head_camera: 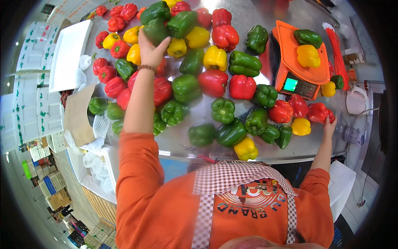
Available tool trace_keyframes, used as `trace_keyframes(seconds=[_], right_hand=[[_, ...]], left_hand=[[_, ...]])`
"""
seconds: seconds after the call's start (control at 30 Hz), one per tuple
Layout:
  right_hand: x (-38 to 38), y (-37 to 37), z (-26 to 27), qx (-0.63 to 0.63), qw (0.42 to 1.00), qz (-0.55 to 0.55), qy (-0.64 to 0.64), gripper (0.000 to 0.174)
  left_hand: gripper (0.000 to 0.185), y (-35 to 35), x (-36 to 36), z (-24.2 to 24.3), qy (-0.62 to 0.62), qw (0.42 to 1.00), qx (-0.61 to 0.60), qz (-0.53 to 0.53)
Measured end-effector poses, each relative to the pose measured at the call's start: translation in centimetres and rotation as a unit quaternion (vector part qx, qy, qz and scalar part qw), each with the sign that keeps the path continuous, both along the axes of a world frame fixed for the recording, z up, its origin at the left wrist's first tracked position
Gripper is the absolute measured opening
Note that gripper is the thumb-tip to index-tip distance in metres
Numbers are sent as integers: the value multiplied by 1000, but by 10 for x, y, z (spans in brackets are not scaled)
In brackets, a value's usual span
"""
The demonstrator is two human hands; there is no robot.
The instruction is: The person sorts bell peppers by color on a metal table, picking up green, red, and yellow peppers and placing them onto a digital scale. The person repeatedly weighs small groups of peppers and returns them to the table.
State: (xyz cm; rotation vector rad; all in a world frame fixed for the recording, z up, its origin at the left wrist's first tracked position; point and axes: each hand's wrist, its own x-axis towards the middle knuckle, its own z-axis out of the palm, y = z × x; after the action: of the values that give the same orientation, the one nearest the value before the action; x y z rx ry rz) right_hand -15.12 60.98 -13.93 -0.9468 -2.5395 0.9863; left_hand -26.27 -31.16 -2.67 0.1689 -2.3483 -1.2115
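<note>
Loose red, green and yellow bell peppers cover much of a metal table (174, 140). At the far left of the middle, my left hand (150, 51) holds a dark green bell pepper (155, 32); its fingers are partly hidden behind the pepper. Yellow peppers, one of them a yellow bell pepper (177, 48), lie close to that hand. Over on the right, my right hand (329, 126) has its fingers on a small red pepper (331, 115), beside a larger red bell pepper (317, 112). An orange scale (287, 49) carries a green pepper (307, 38) and a yellow pepper (308, 56).
A white tray (70, 56), brown cardboard (77, 115) and white foam nets (101, 127) lie along the left side. Below them stands a white foam box (112, 165) containing more nets. Red ties (337, 59) and a white jug (357, 101) are beyond the scale.
</note>
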Motion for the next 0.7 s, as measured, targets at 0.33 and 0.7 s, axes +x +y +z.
trace_keyframes(seconds=[0.33, 0.7], right_hand=[[-36, -159, 134, 112, 969, 112, 192, 60], [-208, -560, 182, -58, 793, 586, 155, 55]], left_hand=[[75, 51, -12, 36, 41, 985, -169, -7], [71, 93, 104, 53, -34, 978, -187, -82]])
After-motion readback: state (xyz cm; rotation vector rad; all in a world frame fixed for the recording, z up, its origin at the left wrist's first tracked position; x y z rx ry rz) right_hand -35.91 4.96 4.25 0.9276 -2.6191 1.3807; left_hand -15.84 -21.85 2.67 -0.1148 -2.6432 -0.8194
